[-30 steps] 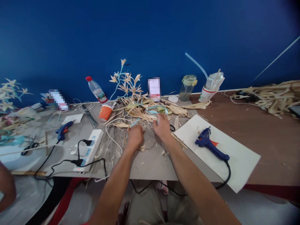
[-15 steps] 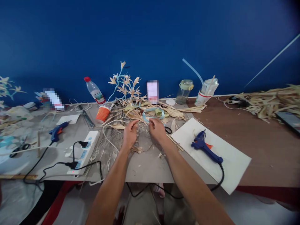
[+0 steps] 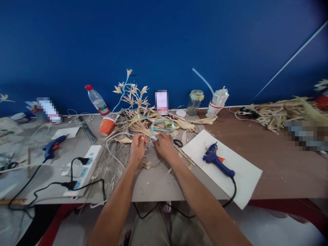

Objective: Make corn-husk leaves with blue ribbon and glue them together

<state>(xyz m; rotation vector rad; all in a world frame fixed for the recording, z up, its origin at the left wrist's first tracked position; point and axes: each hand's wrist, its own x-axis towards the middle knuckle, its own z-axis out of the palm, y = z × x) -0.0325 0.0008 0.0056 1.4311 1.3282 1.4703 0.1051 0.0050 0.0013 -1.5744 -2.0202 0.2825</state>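
My left hand (image 3: 138,147) is closed in a pinch just above the table, at the near edge of a pile of dried husks (image 3: 143,124). Whatever lies in its fingertips is too small to make out. To its right, my right hand (image 3: 164,145) has thumb and fingers around the end of a light-blue ribbon (image 3: 162,121), whose loop rests on the husks. Black-handled scissors (image 3: 178,142) lie beside my right hand, partly hidden by it. Behind the pile rises a branch with pale husk flowers (image 3: 130,97) and a blue-wrapped stem.
A blue glue gun (image 3: 217,160) rests on a white board (image 3: 243,184) at right. At left are a power strip (image 3: 83,171), cords and another glue gun (image 3: 52,147). An orange cup (image 3: 106,126), bottle (image 3: 98,102), phone (image 3: 161,102) and jar (image 3: 194,102) stand along the wall.
My left fingers have closed into a tighter pinch. My right hand has shifted from pinching the ribbon's edge to lying lower over its end. The whole view has turned slightly right.
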